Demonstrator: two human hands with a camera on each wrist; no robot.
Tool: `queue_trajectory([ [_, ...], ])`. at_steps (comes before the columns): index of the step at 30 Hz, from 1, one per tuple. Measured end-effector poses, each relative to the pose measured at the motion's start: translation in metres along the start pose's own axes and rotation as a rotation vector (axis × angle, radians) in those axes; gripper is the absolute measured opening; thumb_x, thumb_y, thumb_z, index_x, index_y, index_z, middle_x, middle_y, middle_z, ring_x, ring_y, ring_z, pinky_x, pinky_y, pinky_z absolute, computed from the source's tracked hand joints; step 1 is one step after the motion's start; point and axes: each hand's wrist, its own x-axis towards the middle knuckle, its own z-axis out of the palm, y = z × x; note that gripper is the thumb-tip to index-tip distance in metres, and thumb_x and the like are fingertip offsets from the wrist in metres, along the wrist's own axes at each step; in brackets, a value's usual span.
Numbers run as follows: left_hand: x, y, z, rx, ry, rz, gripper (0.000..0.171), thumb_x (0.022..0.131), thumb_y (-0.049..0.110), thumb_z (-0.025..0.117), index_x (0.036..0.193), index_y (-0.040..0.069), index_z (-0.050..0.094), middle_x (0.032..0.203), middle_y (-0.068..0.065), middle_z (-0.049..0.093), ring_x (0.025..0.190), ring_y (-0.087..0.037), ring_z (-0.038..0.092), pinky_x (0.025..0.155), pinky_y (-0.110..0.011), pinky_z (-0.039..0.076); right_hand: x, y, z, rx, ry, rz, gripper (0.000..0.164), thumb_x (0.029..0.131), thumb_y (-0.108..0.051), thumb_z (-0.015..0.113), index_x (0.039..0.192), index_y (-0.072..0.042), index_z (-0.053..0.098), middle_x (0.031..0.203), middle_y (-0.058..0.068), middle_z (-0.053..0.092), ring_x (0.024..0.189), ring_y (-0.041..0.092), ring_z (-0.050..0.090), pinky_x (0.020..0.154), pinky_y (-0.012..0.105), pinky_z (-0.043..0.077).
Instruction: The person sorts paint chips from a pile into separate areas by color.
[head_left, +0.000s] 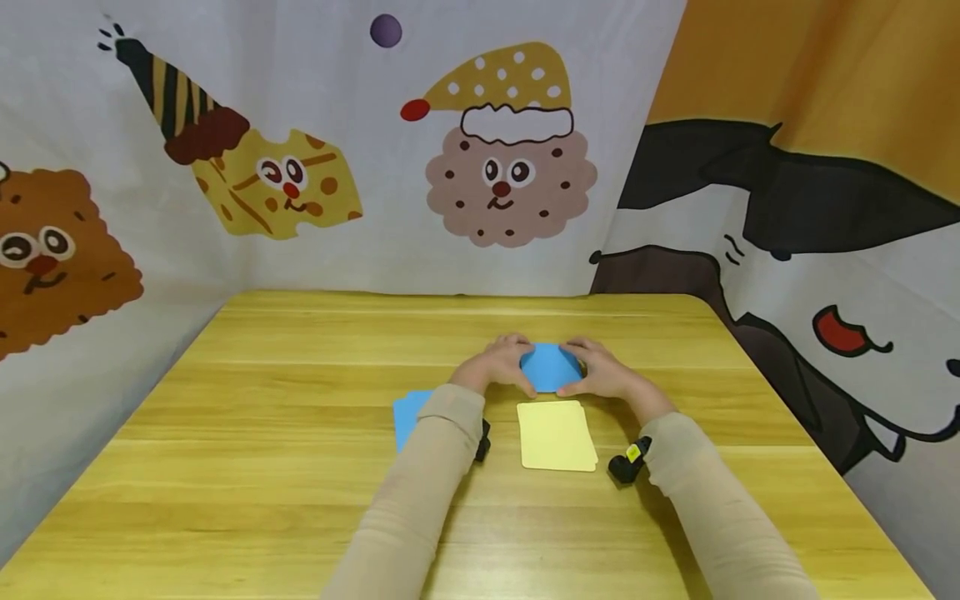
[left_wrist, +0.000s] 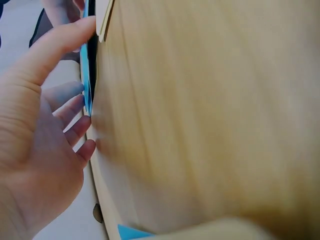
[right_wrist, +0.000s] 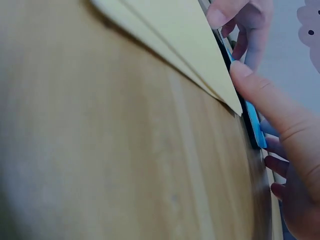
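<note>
The yellow papers point(head_left: 557, 436) lie on the wooden table point(head_left: 225, 500), and one peeks out from under the other. Just past them, on the far side, is the blue paper point(head_left: 551, 367), and two hands have it. The left hand point(head_left: 504, 365) is past the yellow papers and a bit to their left. It holds the left side of the blue paper, with its thumb at the near edge and its fingers bent around toward the far side. The right hand point(head_left: 600, 371) is past the yellow papers and a bit to their right. It holds the other side the same way. I cannot tell if the blue paper is lifted up or touches the wood. More blue papers point(head_left: 408, 417) lie to the left of the yellow ones, partly hidden by the left sleeve point(head_left: 408, 500). To the right of the yellow papers is a small black gadget point(head_left: 624, 468) at the right wrist. Far behind the yellow papers hangs a white cloth point(head_left: 300, 267) with funny cookie and cheese faces.
</note>
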Motion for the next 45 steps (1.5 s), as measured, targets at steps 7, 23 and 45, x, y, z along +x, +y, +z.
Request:
queue_trajectory([
  [7,0.002,-0.004,0.003,0.014,-0.001,-0.003,0.091,0.076,0.041,0.078,0.150,0.013,0.033,0.151,-0.005,0.028,0.136,-0.024,0.024,0.109,-0.042,0.022,0.000,0.001,0.002,0.013,-0.019,0.022,0.102,0.074,-0.051,0.078,0.149,-0.002,0.031,0.150,0.023,0.022,0.135,0.046,0.018,0.102,0.063,0.024],
  [23,-0.019,-0.011,-0.003,-0.066,0.088,0.082,0.097,0.076,0.046,0.078,0.151,0.009,0.030,0.153,-0.011,0.025,0.139,-0.029,0.021,0.109,-0.050,0.019,-0.016,-0.013,-0.002,0.063,0.071,-0.043,0.105,0.071,-0.052,0.080,0.150,-0.005,0.029,0.155,0.019,0.017,0.139,0.044,0.013,0.103,0.066,0.020],
  [45,-0.095,-0.031,-0.018,-0.082,0.149,0.131,0.096,0.074,0.042,0.081,0.149,0.008,0.033,0.150,-0.014,0.030,0.138,-0.033,0.023,0.107,-0.056,0.020,-0.031,-0.070,0.018,0.058,0.136,-0.253,0.093,0.074,-0.041,0.082,0.148,-0.009,0.036,0.153,0.012,0.027,0.138,0.036,0.022,0.103,0.063,0.023],
])
